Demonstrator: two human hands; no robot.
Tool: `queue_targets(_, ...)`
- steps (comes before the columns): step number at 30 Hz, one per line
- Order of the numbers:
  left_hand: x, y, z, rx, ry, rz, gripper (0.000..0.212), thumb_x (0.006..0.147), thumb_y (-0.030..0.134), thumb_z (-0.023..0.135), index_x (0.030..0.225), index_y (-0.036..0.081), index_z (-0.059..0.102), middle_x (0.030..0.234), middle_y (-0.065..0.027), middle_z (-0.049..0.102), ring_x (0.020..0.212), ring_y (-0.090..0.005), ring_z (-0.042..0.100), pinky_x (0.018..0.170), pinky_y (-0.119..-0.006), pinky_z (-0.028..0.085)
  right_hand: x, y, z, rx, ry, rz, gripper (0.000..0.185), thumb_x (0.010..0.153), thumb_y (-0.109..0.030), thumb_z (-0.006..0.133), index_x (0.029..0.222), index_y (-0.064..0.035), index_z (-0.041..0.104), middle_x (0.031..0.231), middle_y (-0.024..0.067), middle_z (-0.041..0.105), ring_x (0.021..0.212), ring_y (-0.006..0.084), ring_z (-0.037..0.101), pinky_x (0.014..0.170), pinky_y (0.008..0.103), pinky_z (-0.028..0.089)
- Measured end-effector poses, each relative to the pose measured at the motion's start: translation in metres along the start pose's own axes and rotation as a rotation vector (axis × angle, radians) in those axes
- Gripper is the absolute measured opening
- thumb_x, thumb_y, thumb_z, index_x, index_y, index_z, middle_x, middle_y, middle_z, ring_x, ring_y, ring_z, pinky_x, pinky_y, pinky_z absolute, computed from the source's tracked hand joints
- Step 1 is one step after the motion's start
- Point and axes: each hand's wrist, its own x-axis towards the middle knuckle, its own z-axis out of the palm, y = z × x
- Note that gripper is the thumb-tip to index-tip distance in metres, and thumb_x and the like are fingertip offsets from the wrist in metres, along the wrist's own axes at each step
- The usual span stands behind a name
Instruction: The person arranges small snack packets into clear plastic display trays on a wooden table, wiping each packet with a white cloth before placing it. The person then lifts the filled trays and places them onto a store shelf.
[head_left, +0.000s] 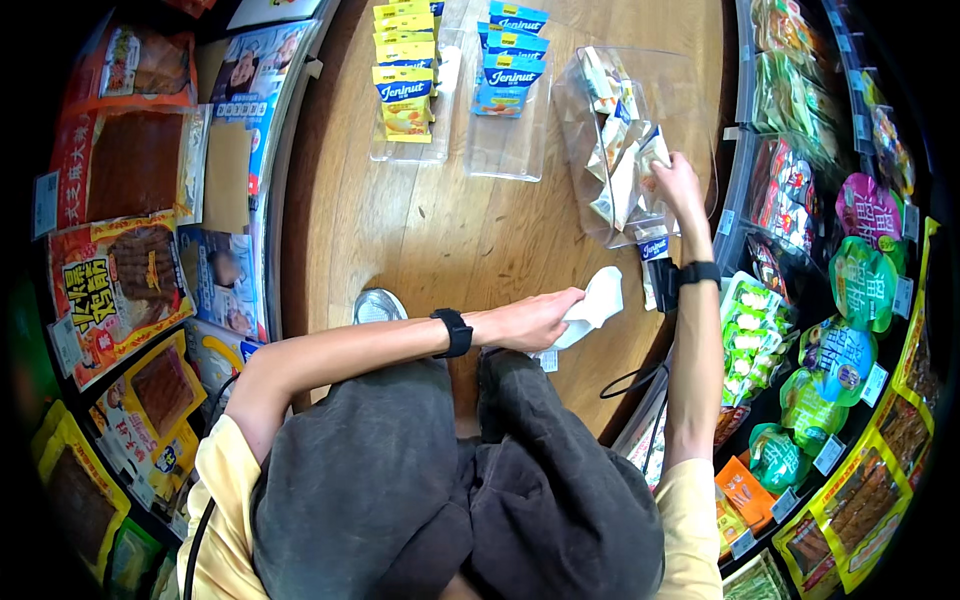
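Note:
A crumpled white cloth or paper wipe (602, 296) hangs from the closed fingers of my left hand (534, 319), just above the floor in front of my knee. My right hand (677, 187) reaches over a clear plastic bin (679, 71) and pinches a white snack packet (649, 156). Several more white packets (621, 180) lie jumbled inside that bin. Under my right wrist, a white packet with a blue top (654, 249) rests on the floor outside the bin, partly hidden by the black wristband.
Yellow Jeninut packets (405, 101) and blue Jeninut packets (510, 82) stand in rows on two clear trays (504, 166) on the wooden floor (420, 232). Stocked shelves flank both sides, with meat-snack bags (142, 277) left and green packets (750, 322) right. A black cable (630, 391) loops nearby.

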Motion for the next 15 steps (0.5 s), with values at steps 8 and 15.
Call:
queue_targets(8, -0.009, -0.008, 0.003, 0.026, 0.191, 0.182, 0.051, 0.101, 0.02, 0.055, 0.144, -0.002, 0.039, 0.135, -0.0232, 0.054, 0.124, -0.0361, 0.056, 0.105, -0.042, 0.046, -0.096, -0.032, -0.038, 1.355, -0.307, -0.003, 0.046, 0.094, -0.009, 0.048, 0.138, 0.0039, 0.048, 0.126, 0.0162, 0.064, 0.113, 0.0235, 0.066, 0.098, 0.0358, 0.053)
queue_targets(15, -0.021, 0.058, -0.067, -0.611, 0.251, 0.276, 0.062, 0.104, 0.036, 0.056, 0.149, 0.0, 0.032, 0.144, -0.0156, 0.046, 0.137, -0.0249, 0.043, 0.115, -0.039, 0.038, -0.192, -0.049, 0.002, 1.629, -0.42, 0.03, 0.057, 0.095, -0.006, 0.059, 0.147, 0.0025, 0.038, 0.131, 0.0158, 0.061, 0.113, 0.0205, 0.065, 0.099, 0.0345, 0.052)
